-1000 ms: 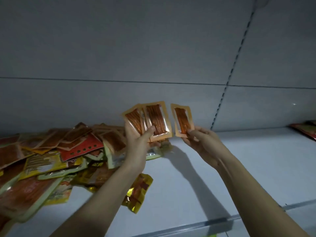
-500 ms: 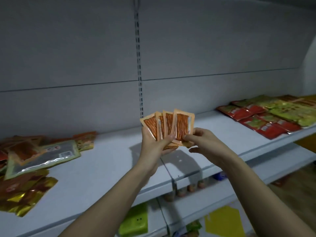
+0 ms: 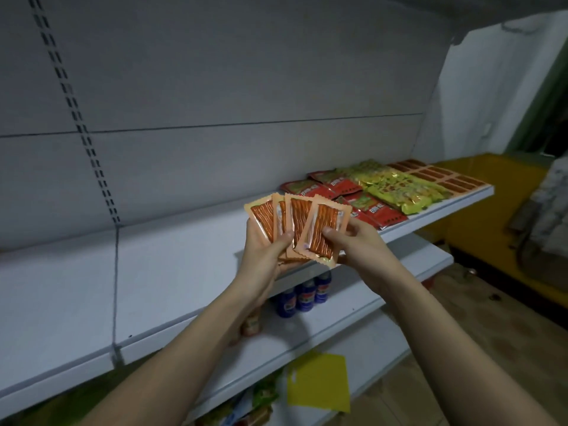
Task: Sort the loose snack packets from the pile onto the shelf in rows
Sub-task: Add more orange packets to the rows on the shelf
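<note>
Several small orange snack packets (image 3: 299, 224) with red-brown strips are fanned out above the white shelf (image 3: 153, 272). My left hand (image 3: 266, 256) grips the fan from below, thumb across the front. My right hand (image 3: 353, 244) pinches the rightmost packet (image 3: 322, 232) at its right edge. Sorted rows lie flat at the shelf's right end: red packets (image 3: 325, 187), yellow-green packets (image 3: 396, 187) and brown-orange packets (image 3: 442, 176). The loose pile is out of view.
Blue bottles (image 3: 304, 295) stand on the lower shelf (image 3: 338, 318) beneath my hands. A yellow sheet (image 3: 318, 382) and more packets lie lower down. A yellow cabinet (image 3: 491, 210) stands at right. The shelf's front edge runs diagonally.
The view has swung right, from the pile to the shelf's sorted end. My right hand has brought its single packet onto the fan in my left hand.
</note>
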Available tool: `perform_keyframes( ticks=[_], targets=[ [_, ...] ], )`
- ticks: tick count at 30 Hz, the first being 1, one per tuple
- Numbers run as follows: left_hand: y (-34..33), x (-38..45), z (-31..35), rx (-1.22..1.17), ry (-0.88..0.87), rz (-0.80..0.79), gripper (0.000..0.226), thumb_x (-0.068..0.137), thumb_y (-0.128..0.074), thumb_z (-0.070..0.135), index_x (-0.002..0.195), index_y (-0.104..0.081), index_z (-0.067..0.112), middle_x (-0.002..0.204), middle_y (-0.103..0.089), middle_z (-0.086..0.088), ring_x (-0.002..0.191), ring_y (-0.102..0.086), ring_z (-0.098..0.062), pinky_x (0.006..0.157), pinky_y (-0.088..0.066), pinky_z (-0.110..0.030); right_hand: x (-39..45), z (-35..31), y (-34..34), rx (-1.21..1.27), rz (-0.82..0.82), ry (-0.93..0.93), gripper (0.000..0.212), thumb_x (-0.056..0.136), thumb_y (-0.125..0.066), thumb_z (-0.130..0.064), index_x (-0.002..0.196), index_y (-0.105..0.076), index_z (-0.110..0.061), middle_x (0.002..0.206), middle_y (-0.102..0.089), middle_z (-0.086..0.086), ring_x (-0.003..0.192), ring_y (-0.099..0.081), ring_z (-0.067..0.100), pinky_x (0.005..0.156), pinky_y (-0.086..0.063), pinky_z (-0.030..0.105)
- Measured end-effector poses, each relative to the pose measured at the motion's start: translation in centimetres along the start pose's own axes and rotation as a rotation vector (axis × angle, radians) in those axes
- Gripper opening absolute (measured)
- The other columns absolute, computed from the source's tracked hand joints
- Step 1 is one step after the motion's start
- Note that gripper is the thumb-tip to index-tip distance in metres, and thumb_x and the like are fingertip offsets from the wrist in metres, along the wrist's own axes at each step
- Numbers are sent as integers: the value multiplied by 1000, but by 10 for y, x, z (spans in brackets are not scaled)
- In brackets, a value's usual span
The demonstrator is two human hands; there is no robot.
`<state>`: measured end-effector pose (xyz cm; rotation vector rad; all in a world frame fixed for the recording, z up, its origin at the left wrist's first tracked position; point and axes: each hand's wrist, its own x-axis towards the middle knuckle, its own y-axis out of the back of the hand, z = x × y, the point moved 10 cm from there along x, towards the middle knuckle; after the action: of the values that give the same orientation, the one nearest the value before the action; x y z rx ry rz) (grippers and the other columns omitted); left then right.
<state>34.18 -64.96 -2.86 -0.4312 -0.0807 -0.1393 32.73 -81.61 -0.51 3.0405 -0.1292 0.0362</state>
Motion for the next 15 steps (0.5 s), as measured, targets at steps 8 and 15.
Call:
perform_keyframes(
  ticks=[8, 15],
  targets=[
    [-99, 106, -73, -38, 11, -19, 49, 96, -59, -4, 132, -44, 25, 122, -69, -1, 107, -71, -22, 73, -61, -45, 94, 26, 120, -49, 81, -13, 12, 97, -61, -13, 108, -65, -15, 90, -76, -1, 80, -74, 17, 65, -60, 34],
    [-177, 208, -104, -77, 12, 17, 46, 96, -60, -3, 126, -43, 26, 123, -69, -3, 106, -72, -24, 78, -62, -50, 191, 21, 210, -94, 82, -17, 13, 97, -61, -14, 109, -66, -12, 96, -76, 3, 82, -74, 15, 63, -58, 26]
  ],
)
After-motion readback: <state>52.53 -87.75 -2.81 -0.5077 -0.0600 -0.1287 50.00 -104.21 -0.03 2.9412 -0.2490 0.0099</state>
